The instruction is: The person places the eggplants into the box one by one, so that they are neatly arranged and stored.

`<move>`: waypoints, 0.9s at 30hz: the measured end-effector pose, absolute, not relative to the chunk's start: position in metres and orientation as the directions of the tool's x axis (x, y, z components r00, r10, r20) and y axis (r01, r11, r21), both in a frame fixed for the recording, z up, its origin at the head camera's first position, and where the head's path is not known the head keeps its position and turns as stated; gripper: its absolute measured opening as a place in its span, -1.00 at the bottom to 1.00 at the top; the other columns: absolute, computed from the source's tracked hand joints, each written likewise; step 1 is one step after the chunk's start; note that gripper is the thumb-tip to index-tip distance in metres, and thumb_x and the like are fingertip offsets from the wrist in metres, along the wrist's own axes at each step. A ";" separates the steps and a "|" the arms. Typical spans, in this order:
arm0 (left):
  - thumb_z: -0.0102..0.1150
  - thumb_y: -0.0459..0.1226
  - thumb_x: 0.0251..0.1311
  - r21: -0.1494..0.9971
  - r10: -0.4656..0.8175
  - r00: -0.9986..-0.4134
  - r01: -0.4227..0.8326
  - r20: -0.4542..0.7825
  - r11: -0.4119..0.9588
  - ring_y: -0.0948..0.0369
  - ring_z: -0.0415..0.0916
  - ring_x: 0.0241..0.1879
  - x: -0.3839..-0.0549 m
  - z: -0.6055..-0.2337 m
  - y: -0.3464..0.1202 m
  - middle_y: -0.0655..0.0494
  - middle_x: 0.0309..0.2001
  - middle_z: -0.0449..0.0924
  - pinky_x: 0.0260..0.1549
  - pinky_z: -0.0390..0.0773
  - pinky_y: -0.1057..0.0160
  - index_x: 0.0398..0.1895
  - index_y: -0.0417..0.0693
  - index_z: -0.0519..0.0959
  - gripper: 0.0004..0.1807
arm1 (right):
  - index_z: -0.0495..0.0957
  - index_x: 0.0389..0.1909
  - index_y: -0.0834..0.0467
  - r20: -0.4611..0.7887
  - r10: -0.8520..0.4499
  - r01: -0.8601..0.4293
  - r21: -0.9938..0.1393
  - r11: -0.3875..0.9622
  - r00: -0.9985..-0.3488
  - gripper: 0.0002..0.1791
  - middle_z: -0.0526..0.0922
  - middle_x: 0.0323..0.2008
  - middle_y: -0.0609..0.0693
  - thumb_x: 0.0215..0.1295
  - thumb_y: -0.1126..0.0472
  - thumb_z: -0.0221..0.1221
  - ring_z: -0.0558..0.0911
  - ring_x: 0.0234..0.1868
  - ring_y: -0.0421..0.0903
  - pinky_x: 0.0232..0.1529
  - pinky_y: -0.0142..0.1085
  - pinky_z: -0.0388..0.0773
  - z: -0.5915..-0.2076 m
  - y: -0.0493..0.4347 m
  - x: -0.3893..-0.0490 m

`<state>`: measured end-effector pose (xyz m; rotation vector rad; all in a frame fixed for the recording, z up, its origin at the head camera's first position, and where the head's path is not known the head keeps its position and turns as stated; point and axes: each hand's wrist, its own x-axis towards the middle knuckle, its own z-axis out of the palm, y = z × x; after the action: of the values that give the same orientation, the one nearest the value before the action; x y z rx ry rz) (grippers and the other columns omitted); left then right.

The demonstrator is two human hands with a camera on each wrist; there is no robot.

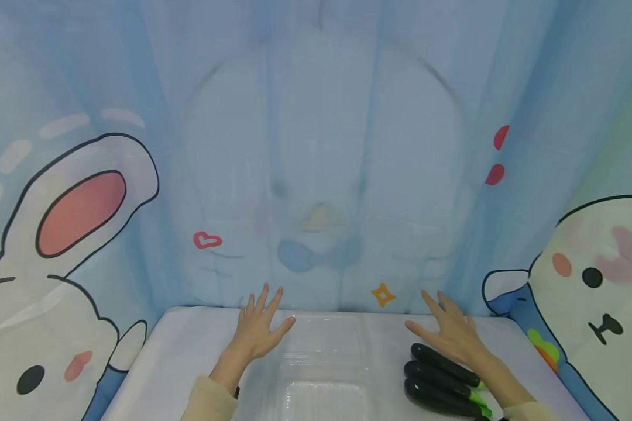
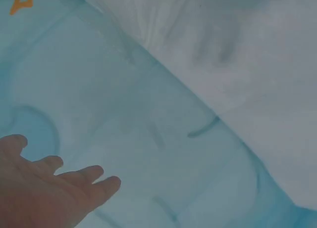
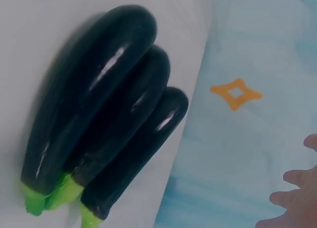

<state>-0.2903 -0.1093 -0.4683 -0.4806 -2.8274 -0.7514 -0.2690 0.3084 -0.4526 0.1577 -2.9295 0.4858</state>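
Note:
My left hand (image 1: 258, 330) is held out with its fingers spread, to the left of a clear plastic tray (image 1: 323, 371). On the other side, my right hand (image 1: 450, 333) has its fingers extended and holds nothing. Below and beside the right hand lie three dark eggplants (image 3: 89, 99) with green stems, side by side on the white table. In the head view the right forearm passes close by their stem ends. The left wrist view shows the left fingers (image 2: 91, 176) apart, with nothing between them.
A white-covered table (image 1: 184, 345) reaches back to a blue curtain (image 1: 321, 146) printed with cartoon animals. The tray, divided into compartments, lies at the middle of the table between the hands. A yellow star print (image 3: 235, 93) shows on the curtain.

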 end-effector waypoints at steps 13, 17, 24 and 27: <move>-0.03 0.15 0.37 0.587 0.284 -0.924 0.382 0.257 0.714 -0.41 -0.09 0.42 -0.285 -0.492 -0.112 -0.18 0.56 -0.12 0.20 0.11 -0.50 0.57 0.05 0.06 -0.20 | 0.11 0.49 0.27 0.159 -0.090 -0.136 -0.311 0.941 -0.983 0.03 0.04 0.40 0.54 0.26 -0.40 0.06 0.13 0.31 0.59 0.04 0.64 -0.04 -0.459 0.328 -0.267; -0.01 0.21 0.33 0.609 0.290 -0.926 0.377 0.242 0.697 -0.35 -0.08 0.44 -0.285 -0.500 -0.113 -0.14 0.57 -0.17 0.16 0.16 -0.51 0.58 0.11 0.04 -0.15 | 0.09 0.48 0.32 0.126 -0.115 -0.155 -0.384 0.910 -0.985 0.00 0.01 0.40 0.57 0.31 -0.35 0.05 0.09 0.31 0.62 0.05 0.62 0.03 -0.462 0.334 -0.268; 0.08 0.27 0.23 0.645 0.293 -0.928 0.371 0.231 0.668 -0.34 -0.02 0.43 -0.279 -0.518 -0.116 -0.18 0.56 -0.16 0.16 0.20 -0.49 0.58 0.17 0.04 -0.07 | 0.05 0.47 0.41 0.033 -0.136 -0.133 -0.529 0.838 -0.990 -0.01 0.04 0.42 0.51 0.37 -0.30 0.03 0.04 0.38 0.52 0.22 0.46 0.09 -0.474 0.348 -0.270; 0.12 0.23 0.22 0.663 0.285 -0.929 0.369 0.236 0.652 -0.35 0.00 0.42 -0.275 -0.524 -0.119 -0.20 0.56 -0.15 0.17 0.19 -0.48 0.58 0.15 0.05 -0.07 | 0.11 0.44 0.43 0.015 -0.126 -0.115 -0.524 0.844 -0.992 -0.04 0.12 0.39 0.51 0.38 -0.29 0.03 0.12 0.36 0.52 0.22 0.43 0.16 -0.480 0.353 -0.272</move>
<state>-0.2752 -0.1186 -0.5236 -0.5472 -2.7537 -1.1426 -0.2722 0.3532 -0.4800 0.1988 -3.0355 0.8605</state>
